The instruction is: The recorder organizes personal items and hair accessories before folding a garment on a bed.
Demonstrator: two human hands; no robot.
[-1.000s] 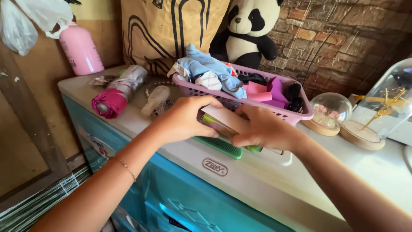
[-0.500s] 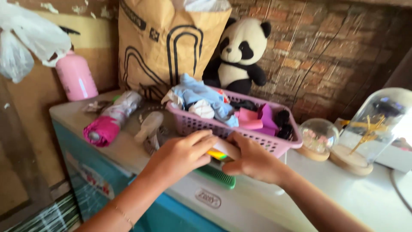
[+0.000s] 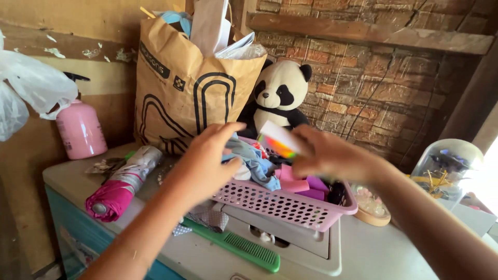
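My right hand (image 3: 332,155) holds a small flat box (image 3: 279,140), white with a rainbow-coloured side, up above the pink plastic basket (image 3: 282,205). My left hand (image 3: 210,158) hovers over the basket's left end with fingers spread, holding nothing, just above the light blue cloth (image 3: 254,158) piled inside. The basket also holds pink and purple folded pieces and dark items. A green comb (image 3: 236,246) lies on the white appliance top (image 3: 363,254) in front of the basket.
A folded pink umbrella (image 3: 116,189) lies at left, a pink bottle (image 3: 80,129) behind it. A brown paper bag (image 3: 189,91) and a panda plush (image 3: 277,96) stand against the brick wall. Glass domes (image 3: 443,166) sit at right.
Both hands rose from the appliance's front edge to above the basket. The right hand lifted the small box; the left hand let go and opened. The camera tilted upward.
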